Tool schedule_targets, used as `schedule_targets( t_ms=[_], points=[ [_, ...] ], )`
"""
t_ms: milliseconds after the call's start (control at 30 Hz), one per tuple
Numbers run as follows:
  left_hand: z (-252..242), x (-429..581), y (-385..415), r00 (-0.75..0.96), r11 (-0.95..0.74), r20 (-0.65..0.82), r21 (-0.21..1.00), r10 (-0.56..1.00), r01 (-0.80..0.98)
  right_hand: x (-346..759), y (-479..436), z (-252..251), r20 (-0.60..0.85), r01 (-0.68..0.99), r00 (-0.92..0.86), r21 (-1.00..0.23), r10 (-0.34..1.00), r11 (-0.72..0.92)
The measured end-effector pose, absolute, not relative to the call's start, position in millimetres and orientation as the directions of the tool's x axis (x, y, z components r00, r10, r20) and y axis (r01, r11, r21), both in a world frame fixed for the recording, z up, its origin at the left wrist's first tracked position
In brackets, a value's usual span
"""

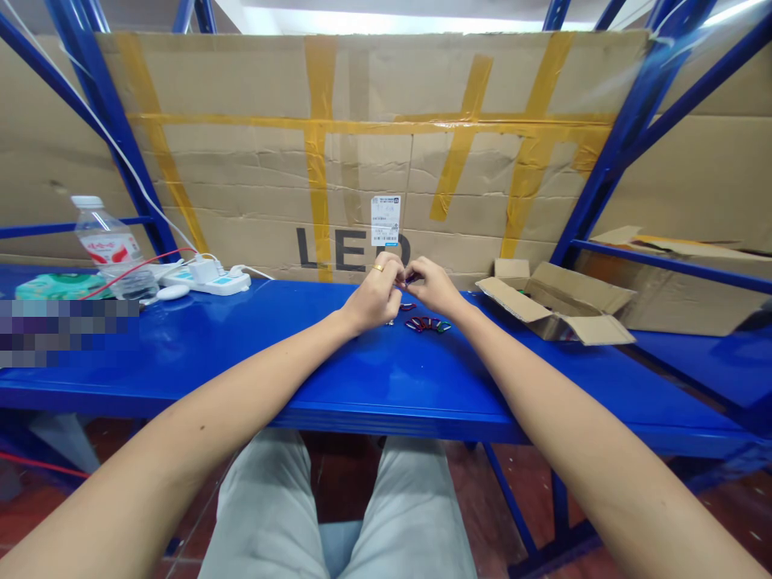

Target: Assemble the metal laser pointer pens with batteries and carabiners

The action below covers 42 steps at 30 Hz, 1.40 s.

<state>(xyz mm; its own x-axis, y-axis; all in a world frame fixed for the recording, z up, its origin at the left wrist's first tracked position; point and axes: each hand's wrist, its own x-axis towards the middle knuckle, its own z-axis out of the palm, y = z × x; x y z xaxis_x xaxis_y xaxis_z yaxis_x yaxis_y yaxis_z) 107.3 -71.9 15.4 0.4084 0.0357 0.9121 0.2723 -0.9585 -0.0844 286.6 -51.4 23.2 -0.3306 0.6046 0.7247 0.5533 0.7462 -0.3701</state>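
My left hand (pixel 375 296), a ring on one finger, and my right hand (pixel 432 288) meet above the blue shelf (pixel 253 362). Both hands are closed, pinching one small dark piece (pixel 411 278) between their fingertips. Just below them on the shelf lies a small cluster of coloured metallic pieces (pixel 427 324), red, purple and green. One more small piece (pixel 407 306) lies between the hands and the cluster.
An open cardboard box (pixel 558 301) lies to the right. At the left stand a water bottle (pixel 112 249), a white power strip (pixel 214 277) with cables and a green packet (pixel 57 285). Taped cardboard (pixel 362 145) backs the shelf, and blue rack posts (pixel 627 137) flank it.
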Motion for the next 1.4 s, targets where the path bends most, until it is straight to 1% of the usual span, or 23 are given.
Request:
schedule_targets(
  t_ms=[100, 200, 367, 700, 900, 1100, 1167, 1233, 1333, 1400],
  points=[
    [15.1, 107.6, -72.5, 0.443, -0.943, 0.896, -0.133, 0.017, 0.305, 286.2, -51.4, 23.3, 0.730, 0.568, -0.338, -0.345, 0.594, 0.747],
    [15.7, 107.7, -72.3, 0.448, -0.928, 0.894, -0.170, -0.003, 0.332, 286.1, -51.8, 24.0, 0.748, 0.583, -0.353, -0.294, 0.563, 0.757],
    [16.3, 108.3, -71.2, 0.437, -0.924, 0.900, -0.174, -0.009, 0.340, 285.5, -51.7, 24.6, 0.779, 0.613, -0.356, -0.223, 0.517, 0.758],
    [16.2, 108.1, -71.5, 0.433, -0.918, 0.901, -0.171, 0.000, 0.357, 285.7, -50.6, 24.3, 0.778, 0.604, -0.355, -0.231, 0.518, 0.762],
    [16.1, 108.0, -72.8, 0.451, -0.918, 0.893, -0.169, 0.011, 0.358, 285.3, -51.6, 24.8, 0.781, 0.610, -0.367, -0.208, 0.505, 0.764],
    [13.3, 110.3, -70.3, 0.500, -0.911, 0.866, -0.200, 0.008, 0.361, 284.0, -52.6, 23.5, 0.788, 0.639, -0.363, -0.178, 0.497, 0.749],
    [12.9, 111.3, -68.9, 0.510, -0.910, 0.860, -0.211, 0.001, 0.357, 283.1, -53.4, 23.3, 0.783, 0.635, -0.361, -0.192, 0.507, 0.748],
    [13.7, 111.6, -68.1, 0.517, -0.912, 0.856, -0.215, -0.005, 0.349, 282.6, -53.8, 23.2, 0.769, 0.619, -0.357, -0.230, 0.531, 0.751],
    [17.5, 109.1, -68.1, 0.503, -0.903, 0.864, -0.219, -0.004, 0.369, 283.6, -52.3, 21.8, 0.748, 0.587, -0.325, -0.320, 0.578, 0.744],
    [20.5, 105.1, -67.3, 0.485, -0.879, 0.875, -0.220, 0.014, 0.422, 285.8, -49.3, 19.6, 0.737, 0.561, -0.293, -0.383, 0.609, 0.734]
  ],
)
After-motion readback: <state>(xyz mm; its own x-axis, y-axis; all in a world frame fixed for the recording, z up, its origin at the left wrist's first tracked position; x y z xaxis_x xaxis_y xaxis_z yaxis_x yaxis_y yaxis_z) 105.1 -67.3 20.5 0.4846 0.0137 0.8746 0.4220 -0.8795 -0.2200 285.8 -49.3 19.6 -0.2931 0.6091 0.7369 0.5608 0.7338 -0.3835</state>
